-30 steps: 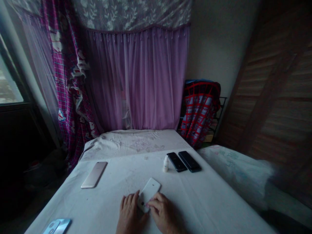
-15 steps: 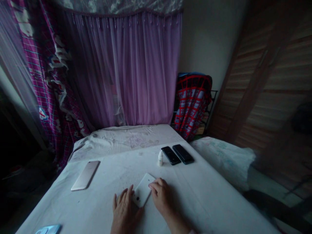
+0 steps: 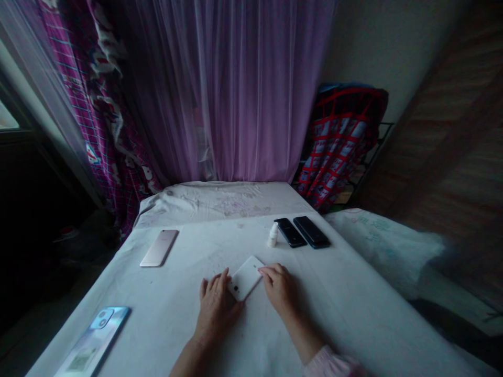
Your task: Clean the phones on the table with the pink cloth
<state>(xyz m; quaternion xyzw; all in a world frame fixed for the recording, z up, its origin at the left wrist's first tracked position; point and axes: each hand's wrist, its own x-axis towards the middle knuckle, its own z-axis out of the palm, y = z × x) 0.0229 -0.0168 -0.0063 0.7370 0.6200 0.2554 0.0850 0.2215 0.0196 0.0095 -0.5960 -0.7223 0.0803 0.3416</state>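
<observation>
A white phone [image 3: 247,276] lies face down on the white cloth of the table [image 3: 346,309], camera end toward me. My left hand [image 3: 216,306] rests flat beside its near left corner, fingers stretched out and touching its edge. My right hand [image 3: 280,288] lies on the cloth at the phone's right edge, its curled fingertips touching the far right side. Neither hand lifts the phone.
A pink-gold phone [image 3: 159,247] lies at the left, a blue phone [image 3: 94,340] at the near left corner. A small white bottle [image 3: 272,235] stands beside two black phones [image 3: 301,232] at the far right. Purple curtains hang behind; a pillow [image 3: 387,246] lies right.
My view has tilted down and shifted, so the blue phone shows more fully. My right hand has slid from the phone's near end to its right edge. The phone stays put.
</observation>
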